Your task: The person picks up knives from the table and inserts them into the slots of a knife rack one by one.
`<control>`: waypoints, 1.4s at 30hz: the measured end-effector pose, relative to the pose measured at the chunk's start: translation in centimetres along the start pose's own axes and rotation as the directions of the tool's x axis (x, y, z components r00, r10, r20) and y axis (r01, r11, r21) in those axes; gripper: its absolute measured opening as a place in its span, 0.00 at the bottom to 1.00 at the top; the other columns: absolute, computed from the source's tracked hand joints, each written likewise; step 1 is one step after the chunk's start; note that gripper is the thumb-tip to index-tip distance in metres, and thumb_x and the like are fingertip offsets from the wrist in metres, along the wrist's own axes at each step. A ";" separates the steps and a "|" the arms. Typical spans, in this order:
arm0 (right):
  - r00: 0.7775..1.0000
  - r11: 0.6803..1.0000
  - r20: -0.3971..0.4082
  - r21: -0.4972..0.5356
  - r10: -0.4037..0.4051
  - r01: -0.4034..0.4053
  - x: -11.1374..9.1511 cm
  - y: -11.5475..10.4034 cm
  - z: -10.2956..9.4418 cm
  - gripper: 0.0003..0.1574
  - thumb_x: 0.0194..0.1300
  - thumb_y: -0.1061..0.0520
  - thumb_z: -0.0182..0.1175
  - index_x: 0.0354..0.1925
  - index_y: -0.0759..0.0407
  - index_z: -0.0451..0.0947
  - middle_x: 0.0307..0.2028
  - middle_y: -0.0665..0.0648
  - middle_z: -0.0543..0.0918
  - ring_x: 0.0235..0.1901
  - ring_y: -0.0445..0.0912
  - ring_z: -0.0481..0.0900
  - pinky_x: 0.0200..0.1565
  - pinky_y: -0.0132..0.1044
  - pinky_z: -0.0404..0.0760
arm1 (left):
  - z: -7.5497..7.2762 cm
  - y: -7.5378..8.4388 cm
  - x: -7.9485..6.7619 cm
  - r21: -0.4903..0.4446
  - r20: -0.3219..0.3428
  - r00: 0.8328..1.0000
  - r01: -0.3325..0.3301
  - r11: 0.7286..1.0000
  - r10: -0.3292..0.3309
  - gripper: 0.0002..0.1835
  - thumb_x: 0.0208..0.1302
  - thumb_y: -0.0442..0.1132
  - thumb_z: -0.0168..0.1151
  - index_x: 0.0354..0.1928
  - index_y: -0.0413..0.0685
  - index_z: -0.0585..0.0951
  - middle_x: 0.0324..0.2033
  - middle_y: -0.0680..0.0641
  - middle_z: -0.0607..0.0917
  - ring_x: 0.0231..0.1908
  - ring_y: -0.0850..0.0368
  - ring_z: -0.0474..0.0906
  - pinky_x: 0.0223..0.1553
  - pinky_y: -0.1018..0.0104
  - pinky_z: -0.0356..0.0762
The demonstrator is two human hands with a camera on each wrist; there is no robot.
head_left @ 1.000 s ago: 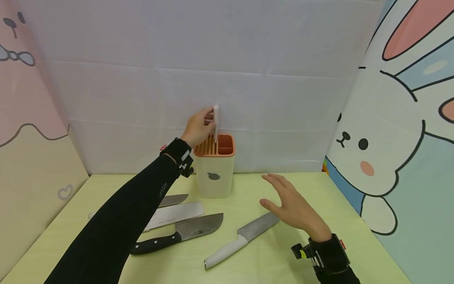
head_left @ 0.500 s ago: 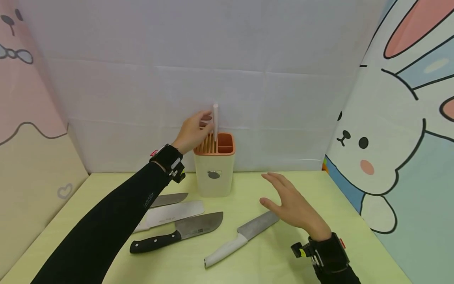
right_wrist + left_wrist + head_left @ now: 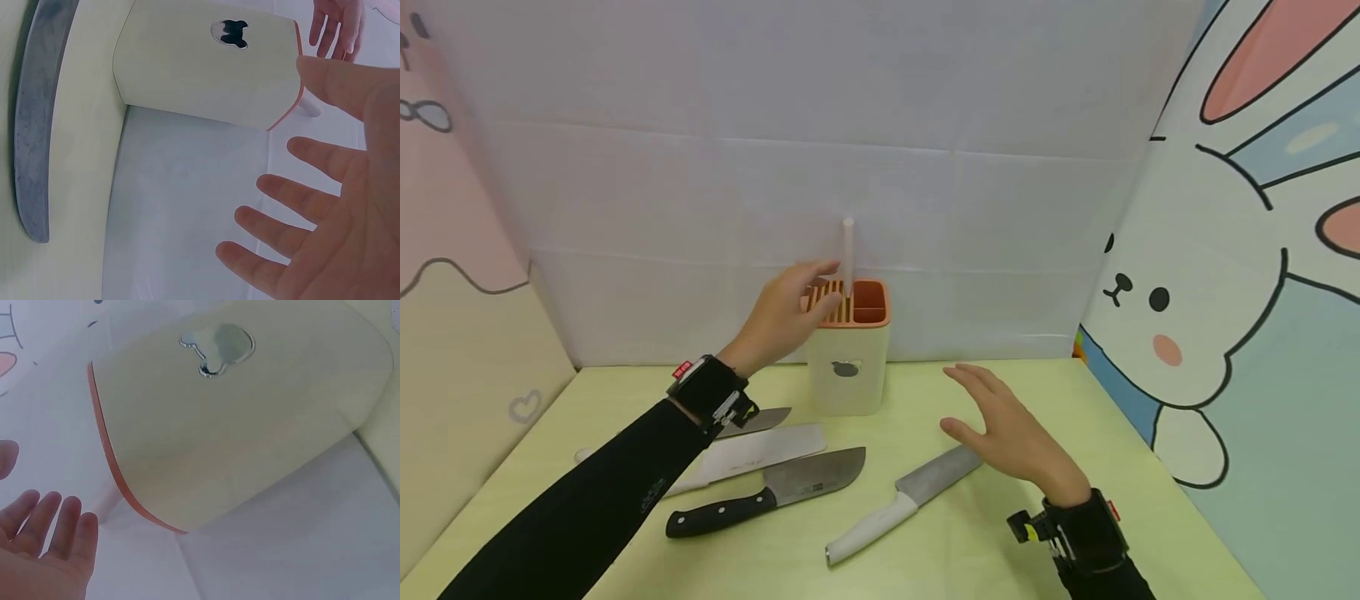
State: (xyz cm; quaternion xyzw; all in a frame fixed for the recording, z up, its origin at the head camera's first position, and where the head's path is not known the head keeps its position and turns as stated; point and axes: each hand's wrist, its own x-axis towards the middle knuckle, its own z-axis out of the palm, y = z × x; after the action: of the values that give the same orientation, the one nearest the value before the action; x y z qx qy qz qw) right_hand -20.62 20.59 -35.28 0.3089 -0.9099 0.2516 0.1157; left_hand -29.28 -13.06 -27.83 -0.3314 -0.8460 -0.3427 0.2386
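My left hand (image 3: 782, 317) is beside the slim, pale upright handle (image 3: 848, 254), fingers loosely apart and pinching nothing; whether my thumb touches the slats below, I cannot tell. This handle stands in the slotted part of the cream holder with orange rim (image 3: 846, 387). My right hand (image 3: 1015, 433) is spread above the table (image 3: 955, 558), holding nothing, near the blade tip of the white-handled, grey-bladed knife (image 3: 907, 502). I judge this knife stiff and rather heavy toward its wide blade, its smooth handle perhaps slippery. The black-handled, broad-bladed knife (image 3: 816, 477), lying leftward, should handle similarly. Both I would take by the handle, close to the blade but away from the edge.
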 end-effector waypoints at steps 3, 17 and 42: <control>1.000 1.000 0.006 0.008 -0.001 0.001 0.1 -0.2 0.1 0.41 0.67 0.40 0.58 0.71 0.50 0.56 0.68 0.55 0.58 0.66 0.52 0.56 0.60 0.57 0.65 | -0.1 0.8 -1.6 0.045 -0.009 0.998 -0.060 0.997 0.060 0.26 0.70 0.46 0.57 0.67 0.49 0.67 0.59 0.45 0.74 0.55 0.51 0.70 0.53 0.51 0.71; 1.000 1.000 0.022 0.027 -0.007 0.007 0.2 -0.4 0.6 0.41 0.67 0.41 0.59 0.71 0.50 0.57 0.68 0.55 0.59 0.66 0.51 0.57 0.60 0.56 0.66 | 1.2 1.9 -10.1 0.189 0.018 0.996 -0.091 0.978 0.089 0.30 0.65 0.48 0.62 0.67 0.52 0.68 0.62 0.48 0.71 0.61 0.53 0.64 0.57 0.51 0.67; 0.993 0.998 0.118 0.057 -0.016 0.009 -0.5 -1.2 2.6 0.40 0.67 0.40 0.59 0.71 0.39 0.55 0.69 0.53 0.57 0.66 0.49 0.56 0.57 0.53 0.70 | 4.6 2.8 -16.8 0.176 0.128 0.992 -0.039 0.984 0.016 0.35 0.64 0.56 0.62 0.69 0.56 0.64 0.69 0.49 0.62 0.63 0.48 0.61 0.56 0.43 0.66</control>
State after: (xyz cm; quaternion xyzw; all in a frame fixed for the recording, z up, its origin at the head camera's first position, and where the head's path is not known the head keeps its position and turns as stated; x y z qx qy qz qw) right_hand -19.62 18.63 -37.15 0.3320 -0.9058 0.2577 0.0546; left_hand -16.84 -14.82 -40.21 -0.3415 -0.8819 -0.2407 0.2183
